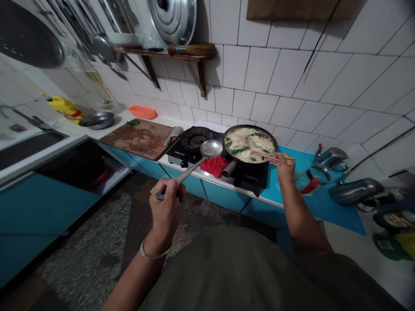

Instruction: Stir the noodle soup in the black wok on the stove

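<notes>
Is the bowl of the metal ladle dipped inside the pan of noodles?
No, the ladle in the left hand is held above the stove, beside the pan, not in it.

Bare forearms, a thin silver bangle (154, 254) on the left wrist, an olive-grey top (246, 276).

Ladle (207, 151) held by left hand (167, 203) slants across stove front edge, bowl above red cloth (214, 165). Pan (249, 144) fills right burner; chopsticks (272, 154) in right hand (283, 166) cross its right rim. Left burner (196, 138) bare, open from above. Cutting board (141, 138) at counter left mostly free. Kettles (332, 160) crowd blue mat (324, 203) right edge. Wall shelf (162, 54) overhangs back.
</notes>
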A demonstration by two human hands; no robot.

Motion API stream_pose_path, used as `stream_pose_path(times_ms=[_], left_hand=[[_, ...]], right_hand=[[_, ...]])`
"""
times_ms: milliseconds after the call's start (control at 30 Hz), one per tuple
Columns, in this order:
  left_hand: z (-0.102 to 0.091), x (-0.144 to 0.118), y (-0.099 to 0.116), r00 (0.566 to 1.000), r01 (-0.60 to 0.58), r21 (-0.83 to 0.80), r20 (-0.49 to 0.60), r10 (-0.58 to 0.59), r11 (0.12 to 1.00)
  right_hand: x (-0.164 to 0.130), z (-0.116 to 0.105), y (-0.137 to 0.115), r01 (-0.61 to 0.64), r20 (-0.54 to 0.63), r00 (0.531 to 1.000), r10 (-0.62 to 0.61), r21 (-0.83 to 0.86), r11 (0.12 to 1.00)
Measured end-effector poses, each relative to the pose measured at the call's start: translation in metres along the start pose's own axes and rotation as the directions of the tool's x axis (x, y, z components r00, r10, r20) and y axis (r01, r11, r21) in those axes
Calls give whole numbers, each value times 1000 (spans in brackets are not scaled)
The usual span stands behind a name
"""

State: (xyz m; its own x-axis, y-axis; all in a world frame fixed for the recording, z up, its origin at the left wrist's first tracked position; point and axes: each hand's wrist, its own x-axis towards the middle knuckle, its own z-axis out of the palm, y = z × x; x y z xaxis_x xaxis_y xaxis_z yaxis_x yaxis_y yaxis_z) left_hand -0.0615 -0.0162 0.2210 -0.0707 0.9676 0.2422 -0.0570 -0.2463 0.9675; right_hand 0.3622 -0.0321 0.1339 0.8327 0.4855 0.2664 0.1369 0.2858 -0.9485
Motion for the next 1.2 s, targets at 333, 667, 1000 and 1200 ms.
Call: stream_pose_path(times_ms=[333,667,1000,1200], left_hand=[[24,27,2,978,-14,-128,206,40,992],[62,54,2,927,-22,-158,368,79,987],[95,63,-12,911,5,-190,406,74,982],[65,62,13,907,11,-209,413,78,978]], right_hand=[[17,0,-30,63,-154,987,-44,122,991],[74,27,-127,291,-51,957,-286,130,948],[53,64,-213,379,15,925,-380,43,924],[0,73,-199,314,66,945,-321,99,944]])
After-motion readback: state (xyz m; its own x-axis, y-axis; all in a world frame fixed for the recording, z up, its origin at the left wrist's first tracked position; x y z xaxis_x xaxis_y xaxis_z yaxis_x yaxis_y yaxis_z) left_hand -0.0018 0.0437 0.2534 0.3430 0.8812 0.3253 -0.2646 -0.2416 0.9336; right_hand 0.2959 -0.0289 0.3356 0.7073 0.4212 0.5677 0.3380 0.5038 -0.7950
